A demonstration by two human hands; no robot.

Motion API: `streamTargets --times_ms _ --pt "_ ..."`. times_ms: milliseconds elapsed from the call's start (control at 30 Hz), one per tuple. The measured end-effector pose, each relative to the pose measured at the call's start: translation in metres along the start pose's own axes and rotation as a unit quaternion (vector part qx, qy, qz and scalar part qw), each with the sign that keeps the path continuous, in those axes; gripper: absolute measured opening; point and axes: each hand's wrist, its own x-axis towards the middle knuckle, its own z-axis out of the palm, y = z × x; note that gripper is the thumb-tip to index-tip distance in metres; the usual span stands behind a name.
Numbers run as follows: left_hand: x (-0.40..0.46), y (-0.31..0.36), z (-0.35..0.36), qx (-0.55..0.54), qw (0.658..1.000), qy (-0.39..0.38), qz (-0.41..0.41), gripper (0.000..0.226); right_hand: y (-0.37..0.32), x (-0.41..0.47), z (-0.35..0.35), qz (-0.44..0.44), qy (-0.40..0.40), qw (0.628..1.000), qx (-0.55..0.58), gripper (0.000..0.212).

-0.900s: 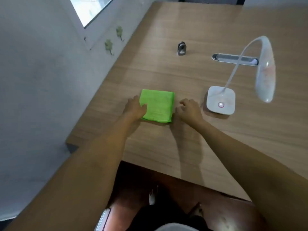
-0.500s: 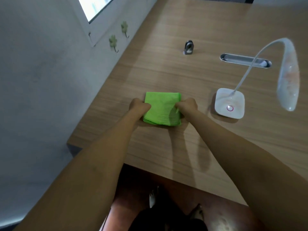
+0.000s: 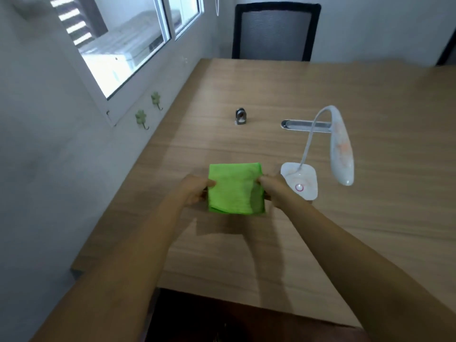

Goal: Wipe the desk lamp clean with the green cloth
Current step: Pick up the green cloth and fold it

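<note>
The folded green cloth (image 3: 234,188) is held just above the wooden desk (image 3: 320,230), casting a shadow below it. My left hand (image 3: 193,191) grips its left edge and my right hand (image 3: 276,191) grips its right edge. Immediately right of my right hand stands the white desk lamp: its rounded base (image 3: 302,182) with a pink ring button rests on the desk, a thin bent neck rises from it, and the long head (image 3: 341,149) hangs down on the right with faint reddish smudges.
A small metal clip-like object (image 3: 240,117) stands farther back on the desk. A grey cable slot (image 3: 306,125) lies behind the lamp. A black mesh chair (image 3: 275,30) stands at the far edge. The wall with a window and two green hooks (image 3: 148,111) runs along the left.
Both hands closed on the cloth's side edges and lifted it off the desk toward me. The camera tilted up, bringing the chair and window into view.
</note>
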Motion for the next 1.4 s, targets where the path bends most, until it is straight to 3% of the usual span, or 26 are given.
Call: streamTargets --times_ms 167,300,367,533,667,733,900,1000,1067,1133,1267,1400 --pt "-0.007 0.021 0.049 0.004 0.994 -0.113 0.008 0.020 0.000 -0.010 -0.062 -0.021 -0.003 0.999 0.028 0.015" --pt "-0.011 0.034 0.090 -0.013 0.992 -0.116 0.042 0.037 0.008 -0.018 -0.110 -0.035 0.047 0.995 0.085 0.029" --pt "-0.014 0.037 0.105 0.018 0.988 -0.142 0.056 0.041 0.010 -0.021 -0.127 -0.042 0.021 0.995 0.085 0.042" --pt "-0.010 0.039 0.120 0.053 0.976 -0.206 0.045 0.026 0.011 -0.021 -0.155 -0.024 -0.091 0.994 0.051 0.046" --pt "-0.007 0.037 0.121 0.057 0.970 -0.233 0.035 0.032 0.016 -0.020 -0.162 -0.037 -0.117 0.992 -0.006 0.059" --pt "-0.008 0.037 0.121 0.059 0.968 -0.239 0.045 0.040 0.015 -0.022 -0.163 -0.061 -0.114 0.990 -0.058 0.055" --pt "-0.008 0.041 0.117 0.124 0.963 -0.225 0.080 0.050 0.012 -0.028 -0.166 -0.149 -0.096 0.962 -0.209 0.016" --pt "-0.007 0.042 0.114 0.166 0.960 -0.195 0.111 0.039 0.011 -0.028 -0.167 -0.175 -0.059 0.957 -0.222 0.034" --pt "-0.008 0.043 0.112 0.194 0.955 -0.191 0.120 0.030 0.011 -0.028 -0.171 -0.180 -0.048 0.955 -0.232 0.030" --pt "-0.008 0.042 0.110 0.220 0.950 -0.193 0.108 0.021 0.013 -0.026 -0.173 -0.155 -0.057 0.965 -0.204 0.011" --pt "-0.010 0.036 0.115 0.163 0.962 -0.213 0.050 0.009 0.016 -0.030 -0.170 -0.058 -0.074 0.996 -0.010 0.017" --pt "-0.017 0.024 0.127 0.116 0.966 -0.232 0.004 0.002 0.030 -0.036 -0.160 0.038 -0.044 0.984 0.166 0.025"
